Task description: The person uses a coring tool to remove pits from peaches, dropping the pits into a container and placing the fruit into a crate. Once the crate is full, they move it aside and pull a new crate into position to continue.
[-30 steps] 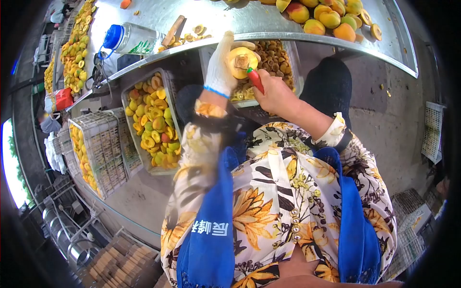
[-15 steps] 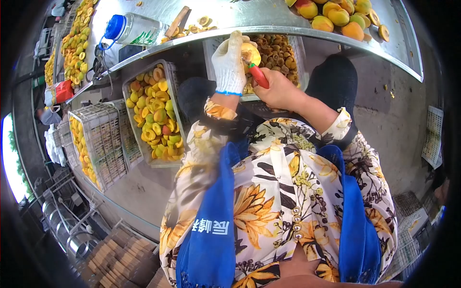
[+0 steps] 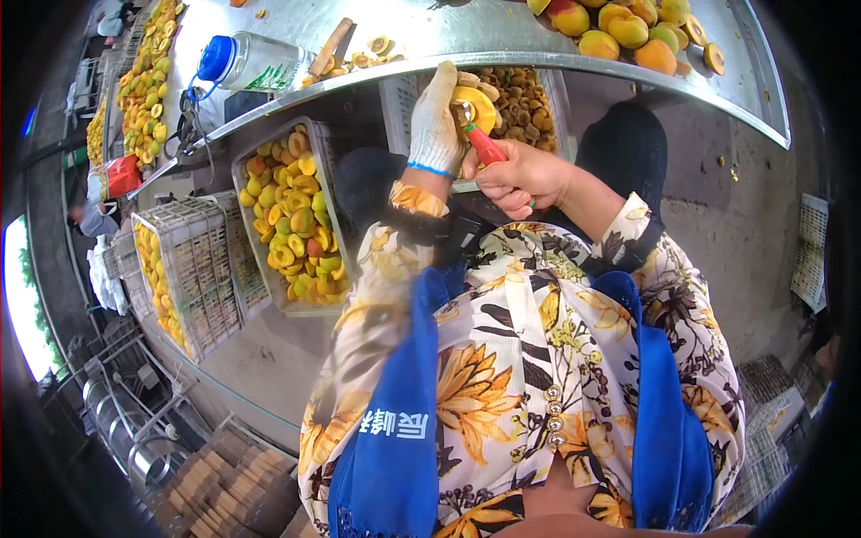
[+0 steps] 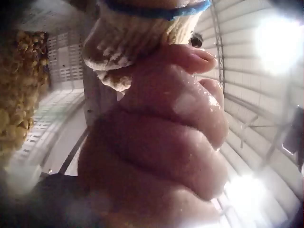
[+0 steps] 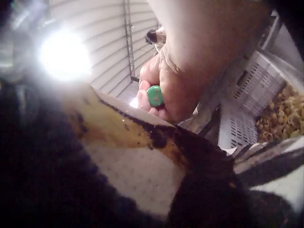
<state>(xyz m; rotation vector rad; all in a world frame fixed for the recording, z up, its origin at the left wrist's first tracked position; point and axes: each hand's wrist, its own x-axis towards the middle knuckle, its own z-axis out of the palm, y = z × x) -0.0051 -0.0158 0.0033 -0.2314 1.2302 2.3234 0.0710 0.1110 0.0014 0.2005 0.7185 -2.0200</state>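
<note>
In the head view my left hand (image 3: 444,112), in a white knit glove with a blue cuff band, grips a yellow peach half (image 3: 475,100) just below the table edge. My bare right hand (image 3: 513,179) grips a red-handled pitting tool (image 3: 485,145), and its metal tip is pushed into the peach half. The right wrist view shows the tool's green butt end (image 5: 154,95) sticking out of my curled right hand. In the left wrist view the glove cuff (image 4: 142,33) is at the top with the bare fist of my right hand (image 4: 156,142) below it; no fruit shows there.
A white crate of pits (image 3: 520,99) sits under the steel table (image 3: 502,40), directly beneath my hands. A crate of peach halves (image 3: 291,215) and a wire basket (image 3: 193,278) stand to the left. On the table lie whole peaches (image 3: 628,34), a blue-capped bottle (image 3: 256,63) and a wooden-handled knife (image 3: 332,47).
The peach half's pit faced up a second ago. My left hand has since turned the fruit, and my right hand has twisted the tool in it, wrist rolling so the fingers face up.
</note>
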